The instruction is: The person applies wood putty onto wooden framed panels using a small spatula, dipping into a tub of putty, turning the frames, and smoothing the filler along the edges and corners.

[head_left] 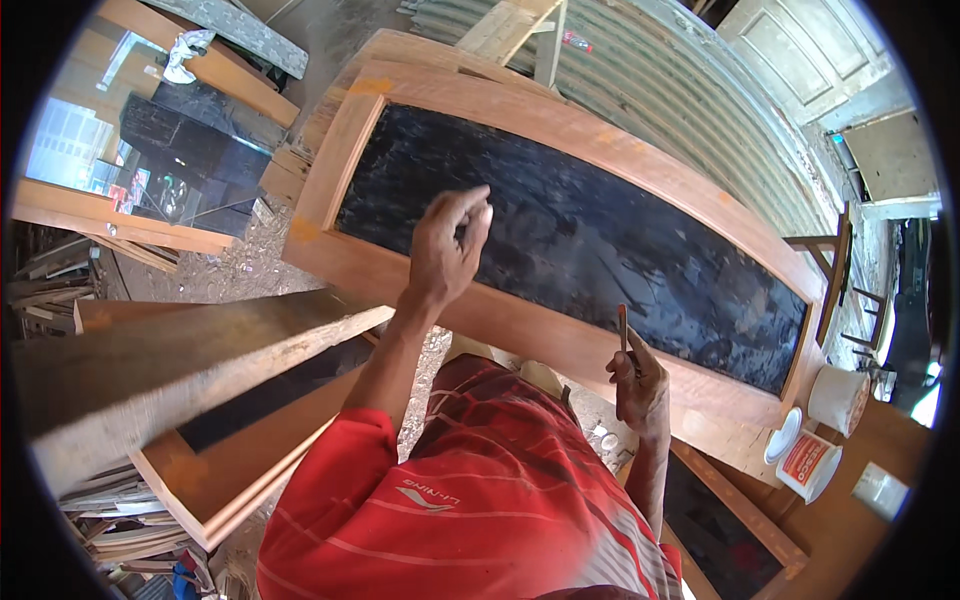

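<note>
A wooden door panel (560, 130) with a dark, smeared inset lies in front of me, with orange-brown patches on its frame. My left hand (447, 250) hovers over the near left part of the inset. Its fingers are bent and the thumb lies close to the index finger; I cannot make out anything between them. At the panel's near edge, toward the right, my right hand (641, 388) grips a thin, flat, stick-like tool (623, 325). That tool points up and away from me, its tip brownish.
A thick wooden board (200, 375) juts in at the left above another framed panel (200, 470). At right stand a white tub (808, 467) and a round white bucket (838, 400). Corrugated sheets (640, 90) lie beyond the panel. A glazed frame (160, 215) is at far left.
</note>
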The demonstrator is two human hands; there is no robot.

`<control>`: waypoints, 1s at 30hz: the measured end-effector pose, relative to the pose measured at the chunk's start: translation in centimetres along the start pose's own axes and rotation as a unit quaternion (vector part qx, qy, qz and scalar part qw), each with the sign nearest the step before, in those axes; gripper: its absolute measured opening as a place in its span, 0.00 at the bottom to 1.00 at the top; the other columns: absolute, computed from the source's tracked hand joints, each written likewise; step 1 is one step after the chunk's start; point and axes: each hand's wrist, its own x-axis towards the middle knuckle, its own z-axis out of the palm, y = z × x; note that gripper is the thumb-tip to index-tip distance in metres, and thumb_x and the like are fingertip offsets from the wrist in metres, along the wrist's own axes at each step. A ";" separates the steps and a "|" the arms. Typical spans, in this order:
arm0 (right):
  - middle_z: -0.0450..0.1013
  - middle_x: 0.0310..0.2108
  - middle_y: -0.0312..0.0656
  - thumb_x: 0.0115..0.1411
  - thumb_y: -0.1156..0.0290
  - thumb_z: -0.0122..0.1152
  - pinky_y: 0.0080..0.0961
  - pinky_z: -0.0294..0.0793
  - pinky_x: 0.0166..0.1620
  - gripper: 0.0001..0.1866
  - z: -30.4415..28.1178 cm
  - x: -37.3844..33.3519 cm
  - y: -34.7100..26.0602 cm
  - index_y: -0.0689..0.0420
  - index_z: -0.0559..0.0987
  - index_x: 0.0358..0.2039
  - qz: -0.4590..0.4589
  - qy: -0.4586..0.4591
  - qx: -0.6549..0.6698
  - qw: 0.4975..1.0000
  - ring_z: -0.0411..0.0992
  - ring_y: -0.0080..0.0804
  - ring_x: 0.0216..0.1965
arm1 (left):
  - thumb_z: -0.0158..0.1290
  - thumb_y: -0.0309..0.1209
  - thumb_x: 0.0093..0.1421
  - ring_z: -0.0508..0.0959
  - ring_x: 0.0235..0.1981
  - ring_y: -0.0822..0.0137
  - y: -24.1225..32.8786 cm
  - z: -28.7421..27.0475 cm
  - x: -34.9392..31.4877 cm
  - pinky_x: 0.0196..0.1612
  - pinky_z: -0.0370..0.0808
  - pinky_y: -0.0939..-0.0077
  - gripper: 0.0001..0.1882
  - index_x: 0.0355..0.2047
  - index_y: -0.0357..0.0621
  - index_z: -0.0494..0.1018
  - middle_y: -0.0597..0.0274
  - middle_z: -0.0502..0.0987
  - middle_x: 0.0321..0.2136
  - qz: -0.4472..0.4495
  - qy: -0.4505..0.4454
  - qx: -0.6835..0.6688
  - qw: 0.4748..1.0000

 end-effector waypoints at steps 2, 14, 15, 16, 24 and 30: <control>0.80 0.30 0.43 0.75 0.64 0.57 0.28 0.79 0.38 0.26 1.9 2.4 -1.8 0.60 0.73 0.69 0.002 0.006 0.023 1.000 0.78 0.27 0.30 | 0.58 0.31 0.71 0.83 0.43 0.59 -2.9 -0.5 4.4 0.47 0.80 0.65 0.15 0.54 0.38 0.80 0.53 0.83 0.42 0.007 0.011 0.020 1.000; 0.81 0.34 0.48 0.73 0.65 0.60 0.33 0.80 0.42 0.26 7.5 9.9 -9.9 0.59 0.74 0.68 0.080 0.018 -0.005 0.997 0.81 0.32 0.35 | 0.56 0.45 0.70 0.62 0.70 0.39 -12.4 2.4 18.6 0.71 0.61 0.41 0.27 0.64 0.44 0.75 0.46 0.71 0.66 0.080 -0.057 0.279 0.955; 0.82 0.37 0.50 0.72 0.66 0.61 0.33 0.80 0.43 0.26 7.5 10.3 -10.7 0.59 0.74 0.68 0.093 0.013 -0.008 0.996 0.81 0.33 0.37 | 0.56 0.45 0.70 0.62 0.70 0.38 -12.2 2.4 18.8 0.71 0.60 0.41 0.27 0.65 0.47 0.75 0.46 0.70 0.66 0.080 -0.070 0.297 0.949; 0.83 0.40 0.52 0.72 0.68 0.61 0.33 0.80 0.45 0.26 7.7 10.7 -11.3 0.59 0.74 0.68 0.106 0.008 -0.011 0.994 0.82 0.34 0.39 | 0.56 0.45 0.70 0.62 0.70 0.38 -12.1 2.3 18.9 0.71 0.60 0.41 0.27 0.66 0.50 0.75 0.47 0.70 0.67 0.080 -0.084 0.315 0.942; 0.81 0.39 0.60 0.69 0.72 0.64 0.36 0.79 0.43 0.26 7.9 12.2 -11.9 0.60 0.75 0.66 0.079 0.032 0.008 0.996 0.83 0.45 0.38 | 0.55 0.48 0.70 0.59 0.72 0.38 -13.1 3.3 19.3 0.73 0.51 0.34 0.26 0.66 0.57 0.75 0.45 0.66 0.70 0.106 -0.109 0.298 0.942; 0.81 0.34 0.50 0.70 0.68 0.64 0.32 0.79 0.42 0.26 7.6 10.6 -9.9 0.57 0.75 0.67 0.045 0.057 -0.006 0.997 0.81 0.35 0.34 | 0.65 0.46 0.64 0.70 0.61 0.45 -14.1 3.2 21.1 0.68 0.57 0.35 0.22 0.53 0.51 0.81 0.50 0.76 0.54 0.095 -0.103 0.215 0.967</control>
